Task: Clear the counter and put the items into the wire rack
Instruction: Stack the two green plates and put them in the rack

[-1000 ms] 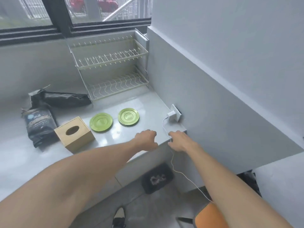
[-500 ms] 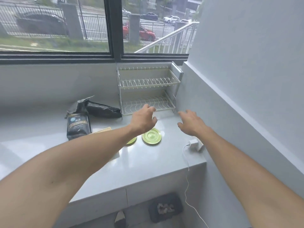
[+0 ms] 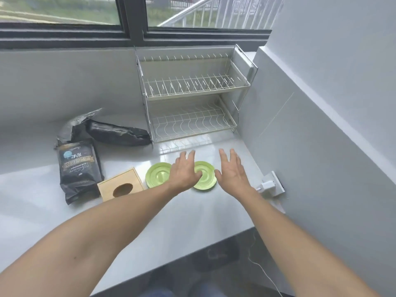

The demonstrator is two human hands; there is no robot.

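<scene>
Two round green plates lie flat on the grey counter: the left plate and the right plate. My left hand hovers between them with fingers spread, covering the inner edges of both. My right hand is open, palm down, just right of the right plate. Neither hand holds anything. The two-tier wire rack stands empty at the back of the counter, against the wall under the window.
A wooden tissue box sits left of the plates. A black coffee bag lies beside it and a second black bag lies behind, next to the rack. A white charger is plugged into the right wall socket.
Both hands have come down toward the plates and spread open. The camera has tilted down and moved closer to the counter.
</scene>
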